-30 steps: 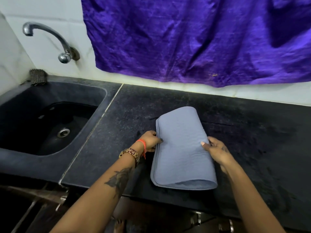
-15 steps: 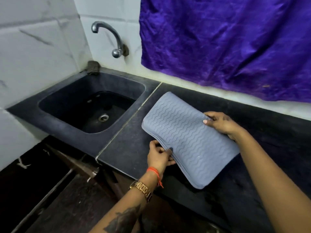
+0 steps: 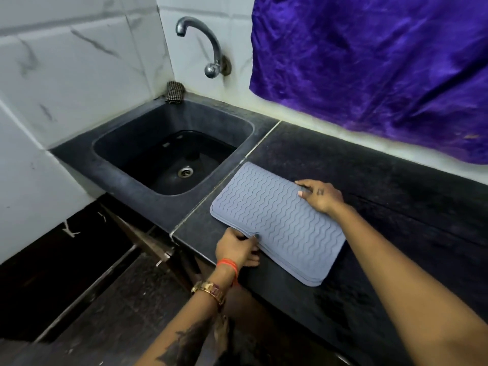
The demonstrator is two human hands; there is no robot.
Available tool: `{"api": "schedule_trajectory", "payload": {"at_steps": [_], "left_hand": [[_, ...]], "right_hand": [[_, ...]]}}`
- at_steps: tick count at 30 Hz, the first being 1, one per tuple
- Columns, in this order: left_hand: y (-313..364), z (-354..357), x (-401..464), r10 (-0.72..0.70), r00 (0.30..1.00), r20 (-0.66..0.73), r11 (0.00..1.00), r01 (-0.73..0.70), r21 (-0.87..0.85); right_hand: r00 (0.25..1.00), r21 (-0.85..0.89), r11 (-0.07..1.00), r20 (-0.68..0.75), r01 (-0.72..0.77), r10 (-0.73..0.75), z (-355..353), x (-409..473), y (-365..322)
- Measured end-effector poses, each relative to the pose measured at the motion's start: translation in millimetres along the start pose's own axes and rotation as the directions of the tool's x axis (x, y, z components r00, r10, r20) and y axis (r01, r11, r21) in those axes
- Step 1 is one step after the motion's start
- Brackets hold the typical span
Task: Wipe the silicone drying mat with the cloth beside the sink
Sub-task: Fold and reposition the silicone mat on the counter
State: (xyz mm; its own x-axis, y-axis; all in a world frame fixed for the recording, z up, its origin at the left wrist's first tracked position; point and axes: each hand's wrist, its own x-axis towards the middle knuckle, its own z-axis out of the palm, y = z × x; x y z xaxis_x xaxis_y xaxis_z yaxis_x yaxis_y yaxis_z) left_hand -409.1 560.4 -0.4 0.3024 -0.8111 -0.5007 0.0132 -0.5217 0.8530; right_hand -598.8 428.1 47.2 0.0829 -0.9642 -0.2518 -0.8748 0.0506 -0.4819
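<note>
In the head view, we saw the silicone drying mat (image 3: 277,220) in the centre of the frame, grey, folded into layers, its top ribbed with wavy zigzag lines and its corners rounded. It lay flat on the dark speckled stone counter (image 3: 396,207), just right of the seam beside the sink (image 3: 169,159). Our left hand (image 3: 237,249), at lower centre, pinched the mat's near edge, thumb on top and fingers curled beneath the layers. Our right hand (image 3: 320,194), right of centre, gripped the far edge with fingers bent over it. The sink was a deep matte black basin with a round metal drain. A small checked cloth (image 3: 174,92) sat bunched in the back corner under the curved metal tap (image 3: 208,46). Crinkled purple fabric (image 3: 369,62) hung at upper right.
</note>
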Motion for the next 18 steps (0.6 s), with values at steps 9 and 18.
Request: {"api": "schedule_trajectory", "payload": {"at_steps": [9, 18], "left_hand": [[35.3, -32.4, 34.2, 0.427, 0.897, -0.111, 0.695, -0.247, 0.675], [55.3, -38.8, 79.2, 0.433, 0.9, 0.059, 0.573, -0.325, 0.753]], "right_hand": [[0.896, 0.106, 0.993, -0.444, 0.043, 0.008, 15.8, -46.6, 28.1], [0.886, 0.372, 0.91, -0.34, -0.182, 0.316, 53.6, -115.0, 51.9]]}}
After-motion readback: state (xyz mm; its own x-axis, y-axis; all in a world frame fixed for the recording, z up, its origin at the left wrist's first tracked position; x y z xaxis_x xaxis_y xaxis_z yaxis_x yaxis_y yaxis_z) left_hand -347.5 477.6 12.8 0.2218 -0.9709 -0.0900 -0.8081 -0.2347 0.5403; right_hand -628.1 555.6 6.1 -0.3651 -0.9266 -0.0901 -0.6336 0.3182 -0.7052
